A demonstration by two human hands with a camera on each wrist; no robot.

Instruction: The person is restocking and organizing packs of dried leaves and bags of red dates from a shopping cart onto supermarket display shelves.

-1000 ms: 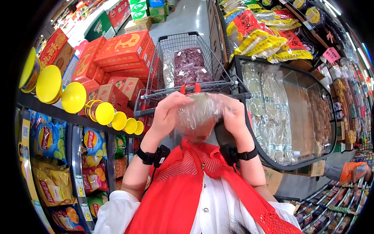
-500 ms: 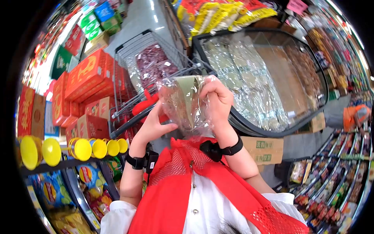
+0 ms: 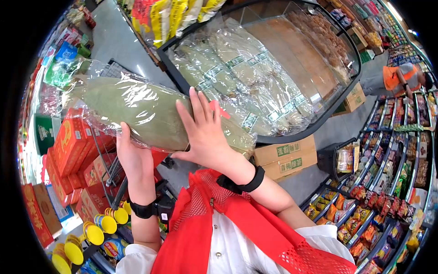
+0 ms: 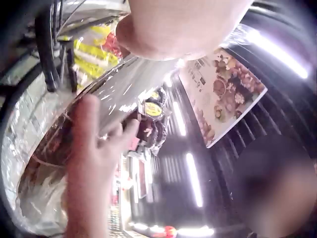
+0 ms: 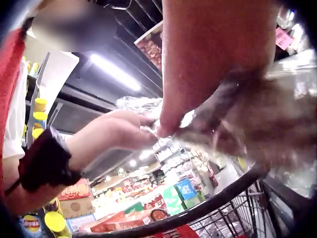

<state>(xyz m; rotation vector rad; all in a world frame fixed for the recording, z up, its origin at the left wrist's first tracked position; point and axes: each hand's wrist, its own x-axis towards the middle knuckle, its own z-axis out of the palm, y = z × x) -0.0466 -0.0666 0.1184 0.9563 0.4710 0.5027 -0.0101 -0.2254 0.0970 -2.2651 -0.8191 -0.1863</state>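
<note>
A long bag of leaves (image 3: 137, 107), clear plastic round flat grey-green leaves, lies slanted across both hands in the head view. My left hand (image 3: 137, 157) holds it from the near edge, thumb up against the plastic and the other fingers hidden beneath. Fingers spread and straight, my right hand (image 3: 205, 134) presses on the bag's top toward its right end. Beyond the hands, similar bags (image 3: 246, 68) lie in a black-rimmed bin (image 3: 273, 139). The left wrist view shows the spread right hand (image 4: 94, 148) against the glossy wrapping.
A shopping cart (image 5: 225, 218) stands beside stacked red boxes (image 3: 73, 146) on the left. Brown cartons (image 3: 285, 157) sit below the bin. Snack shelves (image 3: 378, 150) run along the right, where a person in an orange vest (image 3: 397, 80) bends.
The bag, earlier seen end-on between both hands, now lies lengthwise toward the left. My right hand has left its edge and spread over its top. The head view has turned toward the bin.
</note>
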